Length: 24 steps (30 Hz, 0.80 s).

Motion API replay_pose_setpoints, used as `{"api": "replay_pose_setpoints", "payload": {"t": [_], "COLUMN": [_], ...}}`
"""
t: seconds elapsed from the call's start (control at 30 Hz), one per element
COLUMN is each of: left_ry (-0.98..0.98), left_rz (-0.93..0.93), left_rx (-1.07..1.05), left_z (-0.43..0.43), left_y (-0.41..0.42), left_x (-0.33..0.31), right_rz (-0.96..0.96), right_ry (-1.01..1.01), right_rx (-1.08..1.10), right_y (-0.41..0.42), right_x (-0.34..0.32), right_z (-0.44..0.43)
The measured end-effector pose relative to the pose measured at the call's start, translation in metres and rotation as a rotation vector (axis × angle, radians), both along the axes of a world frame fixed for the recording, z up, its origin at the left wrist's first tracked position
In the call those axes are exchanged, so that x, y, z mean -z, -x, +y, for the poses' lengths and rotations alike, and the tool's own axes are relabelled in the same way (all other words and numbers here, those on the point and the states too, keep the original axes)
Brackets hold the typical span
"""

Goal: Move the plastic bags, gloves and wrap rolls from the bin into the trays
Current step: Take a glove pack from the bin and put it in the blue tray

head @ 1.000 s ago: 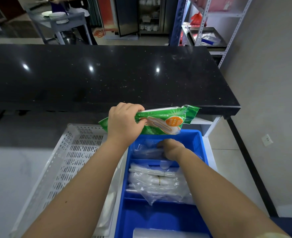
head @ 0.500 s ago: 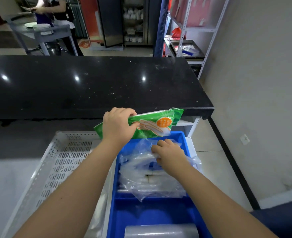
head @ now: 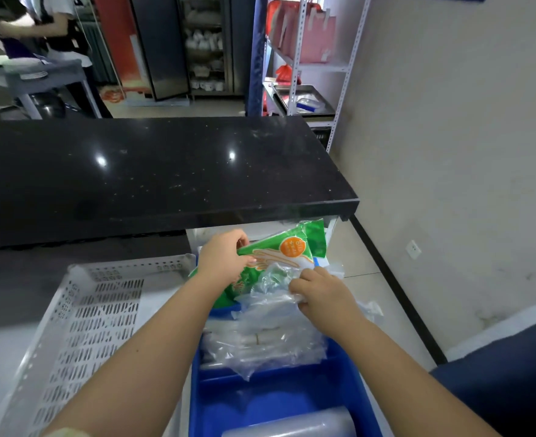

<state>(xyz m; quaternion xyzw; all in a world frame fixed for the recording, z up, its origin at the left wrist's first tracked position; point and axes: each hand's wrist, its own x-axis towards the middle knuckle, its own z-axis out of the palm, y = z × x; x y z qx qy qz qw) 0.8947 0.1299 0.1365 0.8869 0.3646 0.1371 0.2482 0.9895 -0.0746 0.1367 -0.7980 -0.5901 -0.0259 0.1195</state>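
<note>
My left hand [head: 220, 260] grips a green glove pack [head: 287, 249] with an orange circle, held tilted over the far end of the blue bin [head: 279, 402]. My right hand [head: 320, 293] is closed on a clear plastic bag [head: 271, 298] lifted from the heap of clear bags [head: 260, 342] in the bin. A clear wrap roll [head: 288, 425] lies at the bin's near end. The white perforated tray [head: 93, 313] sits left of the bin.
A black stone counter [head: 153, 178] overhangs the far side of the tray and bin. At the back right, white metal shelving [head: 310, 67] holds a steel pan. A person stands by a grey cart [head: 36, 77] at the far left. A wall runs along the right.
My right hand has pulled a clear bag up out of the bin. My left hand has tilted the green pack more upright. The view has shifted to the left.
</note>
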Motion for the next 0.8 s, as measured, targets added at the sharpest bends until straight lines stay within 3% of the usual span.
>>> {"api": "replay_pose_setpoints", "payload": {"t": [0.17,0.3,0.5,0.7,0.8], "left_ry": [-0.007,-0.068,0.029,-0.362,-0.49], "left_rz": [0.119,0.113,0.126,0.076,-0.108], "left_rx": [0.062,0.083,0.12,0.037,0.045], "left_z": [0.021,0.02,0.028,0.017,0.01], "left_y": [0.01,0.005,0.003,0.004,0.012], "left_x": [0.001,0.006,0.005,0.021,0.029], "right_rz": [0.018,0.048,0.068,0.08,0.059], "right_ry": [0.079,0.079,0.051,0.094,0.067], "right_rx": [0.022,0.043,0.069,0.102,0.094], "right_y": [-0.003,-0.007,-0.014,-0.02,-0.022], "right_x": [0.005,0.008,0.01,0.016,0.02], "right_z": [0.009,0.016,0.021,0.029,0.037]}}
